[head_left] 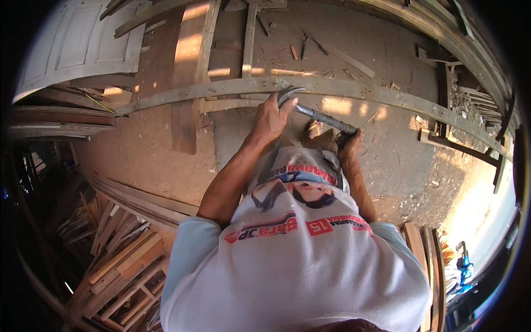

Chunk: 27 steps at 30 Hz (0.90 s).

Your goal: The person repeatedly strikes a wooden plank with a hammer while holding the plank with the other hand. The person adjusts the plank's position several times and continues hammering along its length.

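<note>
A claw hammer (321, 118) with a steel shaft and dark grip lies across my front, sloping down to the right. My left hand (270, 119) is closed around its head end, and the curved claw shows above my fingers. My right hand (350, 145) is wrapped round the end of the dark grip. Just beyond the hammer runs a long wooden beam (354, 87), crossing from left to right. The claw overlaps the beam's near edge in view; I cannot tell whether they touch.
A wide board (184, 130) passes under the beam at left. Stacked planks (61, 119) and a white panelled door (88, 41) stand at far left. Wood offcuts (124, 265) are piled lower left. Small tools (310, 44) lie on the floor ahead. Timber frames (442, 99) stand right.
</note>
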### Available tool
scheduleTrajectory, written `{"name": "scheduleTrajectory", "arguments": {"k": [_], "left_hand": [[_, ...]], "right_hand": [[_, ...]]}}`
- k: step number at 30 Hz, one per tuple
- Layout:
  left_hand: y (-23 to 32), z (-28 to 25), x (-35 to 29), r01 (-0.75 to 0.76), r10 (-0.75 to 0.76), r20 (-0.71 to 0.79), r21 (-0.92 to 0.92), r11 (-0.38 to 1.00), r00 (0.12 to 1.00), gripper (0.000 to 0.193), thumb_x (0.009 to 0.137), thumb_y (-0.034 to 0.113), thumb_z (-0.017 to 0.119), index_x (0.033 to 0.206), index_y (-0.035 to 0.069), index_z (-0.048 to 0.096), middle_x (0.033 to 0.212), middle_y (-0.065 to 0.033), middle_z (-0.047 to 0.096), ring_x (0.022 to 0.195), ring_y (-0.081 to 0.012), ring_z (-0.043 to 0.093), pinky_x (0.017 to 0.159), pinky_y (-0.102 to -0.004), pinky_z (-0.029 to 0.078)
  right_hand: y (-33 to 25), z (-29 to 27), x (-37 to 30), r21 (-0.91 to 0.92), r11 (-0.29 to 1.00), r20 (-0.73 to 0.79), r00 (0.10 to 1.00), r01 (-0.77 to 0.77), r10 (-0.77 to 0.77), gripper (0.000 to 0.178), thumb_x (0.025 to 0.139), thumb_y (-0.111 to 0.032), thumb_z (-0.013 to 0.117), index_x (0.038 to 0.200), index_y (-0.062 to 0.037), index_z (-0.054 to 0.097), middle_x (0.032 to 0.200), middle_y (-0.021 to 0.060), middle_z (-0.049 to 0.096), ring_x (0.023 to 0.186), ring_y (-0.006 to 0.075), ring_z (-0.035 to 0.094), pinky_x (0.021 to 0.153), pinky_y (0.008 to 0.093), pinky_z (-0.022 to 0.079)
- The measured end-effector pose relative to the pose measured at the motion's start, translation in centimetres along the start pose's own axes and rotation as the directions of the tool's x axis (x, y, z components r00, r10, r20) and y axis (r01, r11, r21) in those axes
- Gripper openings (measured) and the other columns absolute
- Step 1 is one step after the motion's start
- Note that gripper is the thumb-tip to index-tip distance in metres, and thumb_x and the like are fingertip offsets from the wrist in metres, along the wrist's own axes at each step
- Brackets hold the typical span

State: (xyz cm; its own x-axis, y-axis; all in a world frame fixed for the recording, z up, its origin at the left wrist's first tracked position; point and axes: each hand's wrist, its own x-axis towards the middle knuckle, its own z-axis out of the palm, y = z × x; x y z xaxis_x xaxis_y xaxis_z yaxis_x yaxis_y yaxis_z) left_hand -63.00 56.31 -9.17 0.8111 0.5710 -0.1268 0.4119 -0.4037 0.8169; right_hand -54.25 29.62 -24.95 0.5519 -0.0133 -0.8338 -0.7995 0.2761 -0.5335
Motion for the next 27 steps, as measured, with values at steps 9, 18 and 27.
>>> {"name": "scheduleTrajectory", "arguments": {"k": [9, 18, 27], "left_hand": [[-1.9, -0.5, -0.6, 0.182, -0.132, 0.213, -0.237, 0.954, 0.968, 0.064, 0.106, 0.054, 0.054, 0.136, -0.002, 0.055, 0.077, -0.0027, 0.054, 0.064, -0.0146, 0.059, 0.060, -0.0297, 0.051], [2.6, -3.7, -1.7, 0.190, -0.038, 0.381, -0.369, 0.910, 0.924, 0.062, 0.101, 0.059, 0.059, 0.125, 0.002, 0.060, 0.087, -0.0125, 0.069, 0.077, -0.0225, 0.068, 0.072, -0.0370, 0.056], [-2.1, -15.6, 1.6, -0.100, 0.211, -0.112, 0.612, 0.785, 0.971, 0.076, 0.068, 0.043, 0.093, 0.131, 0.010, 0.064, 0.130, -0.0173, 0.064, 0.131, -0.0360, 0.053, 0.113, -0.0548, 0.036]], "right_hand": [[-7.6, 0.4, -2.4, 0.462, 0.856, 0.199, 0.913, 0.233, -0.356, 0.039, 0.102, -0.043, 0.050, 0.115, -0.0075, 0.062, 0.097, 0.0099, 0.069, 0.094, 0.0257, 0.068, 0.090, 0.0455, 0.055], [-21.3, 12.8, -18.4, 0.592, 0.738, 0.481, 0.594, 0.322, -0.645, 0.046, 0.103, -0.051, 0.060, 0.094, -0.0055, 0.065, 0.077, 0.0029, 0.049, 0.064, 0.0160, 0.046, 0.072, 0.0351, 0.044], [-22.2, 24.5, -26.9, 0.323, 0.613, 0.771, 0.176, 0.721, -0.612, 0.043, 0.108, -0.043, 0.051, 0.101, -0.0008, 0.055, 0.071, 0.0121, 0.053, 0.058, 0.0181, 0.049, 0.055, 0.0331, 0.045]]}}
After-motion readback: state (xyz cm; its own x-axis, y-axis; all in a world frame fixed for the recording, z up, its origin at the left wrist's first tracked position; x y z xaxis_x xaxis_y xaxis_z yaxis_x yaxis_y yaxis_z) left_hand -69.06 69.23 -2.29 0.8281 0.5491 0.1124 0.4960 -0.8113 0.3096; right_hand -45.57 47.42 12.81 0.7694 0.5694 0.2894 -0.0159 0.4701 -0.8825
